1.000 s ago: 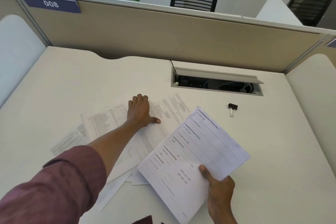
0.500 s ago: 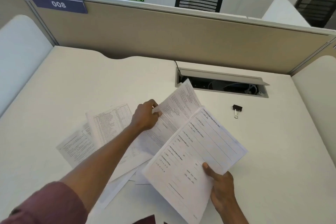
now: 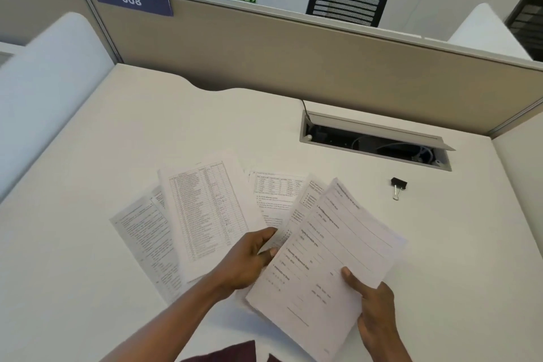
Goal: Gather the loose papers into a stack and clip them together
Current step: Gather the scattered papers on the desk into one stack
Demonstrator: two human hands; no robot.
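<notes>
The right hand (image 3: 374,300) pinched a thin stack (image 3: 326,258) by its near corner above the table (image 3: 88,244), the left hand (image 3: 249,258) nipped another sheet's edge, and such light, floppy, slippery papers (image 3: 202,209) probably wanted edge grips.

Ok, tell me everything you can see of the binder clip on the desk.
The binder clip is small, with a black body that looks like metal and silvery wire handles. It lies on the bare white desk, the black body toward the partition and a wire loop pointing back toward the person. It sits just in front of the open cable tray, to the right of the papers. Nothing touches it: neither hand nor any sheet reaches it, and it clamps nothing.
</notes>
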